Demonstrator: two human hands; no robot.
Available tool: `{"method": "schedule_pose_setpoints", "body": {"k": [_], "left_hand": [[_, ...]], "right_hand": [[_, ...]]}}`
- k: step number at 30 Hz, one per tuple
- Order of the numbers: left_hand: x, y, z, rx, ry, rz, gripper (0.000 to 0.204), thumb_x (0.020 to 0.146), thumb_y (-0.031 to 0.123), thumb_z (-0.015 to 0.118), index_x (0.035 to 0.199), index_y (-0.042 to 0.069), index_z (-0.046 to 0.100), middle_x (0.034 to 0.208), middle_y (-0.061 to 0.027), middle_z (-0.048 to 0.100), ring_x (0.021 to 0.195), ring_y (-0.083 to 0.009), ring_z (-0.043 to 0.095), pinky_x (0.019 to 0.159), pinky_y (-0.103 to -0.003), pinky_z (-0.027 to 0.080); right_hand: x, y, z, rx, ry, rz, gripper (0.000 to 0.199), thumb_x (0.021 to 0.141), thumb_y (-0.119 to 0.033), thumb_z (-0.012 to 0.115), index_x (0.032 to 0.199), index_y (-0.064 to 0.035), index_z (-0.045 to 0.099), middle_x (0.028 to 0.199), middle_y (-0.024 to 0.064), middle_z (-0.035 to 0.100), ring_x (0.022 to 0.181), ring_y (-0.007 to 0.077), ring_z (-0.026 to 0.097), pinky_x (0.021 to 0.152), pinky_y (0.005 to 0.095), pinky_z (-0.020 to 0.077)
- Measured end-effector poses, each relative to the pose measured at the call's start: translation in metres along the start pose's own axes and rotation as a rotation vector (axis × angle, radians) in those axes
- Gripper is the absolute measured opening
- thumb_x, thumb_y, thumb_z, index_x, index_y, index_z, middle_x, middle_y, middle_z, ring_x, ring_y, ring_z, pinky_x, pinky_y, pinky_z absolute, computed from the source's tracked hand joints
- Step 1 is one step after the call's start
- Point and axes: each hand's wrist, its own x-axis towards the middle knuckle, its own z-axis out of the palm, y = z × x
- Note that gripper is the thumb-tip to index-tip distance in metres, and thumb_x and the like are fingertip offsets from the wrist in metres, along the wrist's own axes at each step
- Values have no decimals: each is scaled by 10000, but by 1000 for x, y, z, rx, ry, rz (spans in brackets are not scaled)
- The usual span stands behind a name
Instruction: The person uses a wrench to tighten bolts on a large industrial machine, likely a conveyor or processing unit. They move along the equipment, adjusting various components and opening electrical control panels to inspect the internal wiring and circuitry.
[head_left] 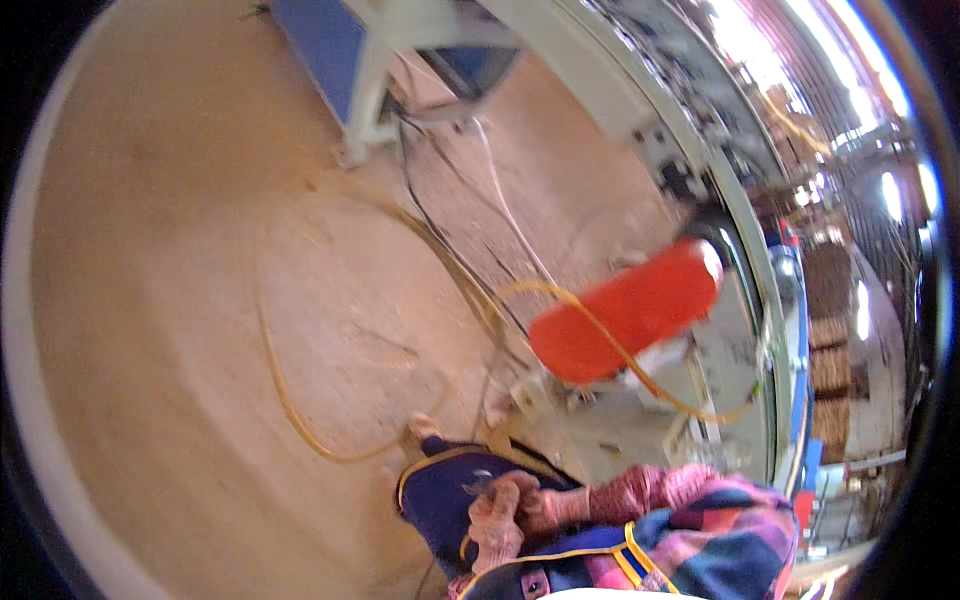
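Both gloved hands (505, 515) together at the blue apron (440, 500), orange board (625, 310) above

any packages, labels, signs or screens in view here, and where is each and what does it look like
No package, label, sign or screen can be made out; the picture is blurred.
Nearest to one: stacked brown bundles, far right behind the machine frame, rounded and tan, too blurred to tell what they are.
Red oblong thing, centre right, plain red with a yellow hose crossing it; no marking shows.
Both gloved hands sit at the lower edge, clasped at a dark blue apron.
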Motion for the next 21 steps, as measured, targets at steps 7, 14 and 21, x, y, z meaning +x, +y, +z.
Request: {"method": "schedule_pose_setpoints", "body": {"k": [7, 14, 21], "left_hand": [[24, 96, -28, -134, -33, -223, 292, 893, 275, 687, 1017, 12, 656, 811, -65, 681, 566, -73, 550, 488, -211, 427], [-14, 139, -91, 368, 14, -221, 214, 864, 170, 672, 1005, 15, 631, 751, -50, 620, 519, -97, 518, 446, -223, 403], [-42, 186, -45, 692, -40, -81, 245, 892, 174, 656, 1059, -3, 635, 548, 36, 461, 395, -53, 356, 362, -205, 261]], "right_hand": [[69, -20, 7, 252, 176, 127, 431, 856, -331, 565, 1232, -120, 568, 1239, 162, 551, 1167, 292, 519, 977, 392, 430], [163, -117, 118, 362, 715, 50, 466, 838, -356, 596, 1256, -154, 560, 1214, 162, 568, 1139, 288, 551, 929, 394, 478], [51, -280, -8, 619, 606, 214, 483, 779, -484, 636, 1072, -101, 630, 849, 195, 687, 781, 374, 670, 666, 458, 523]]}}
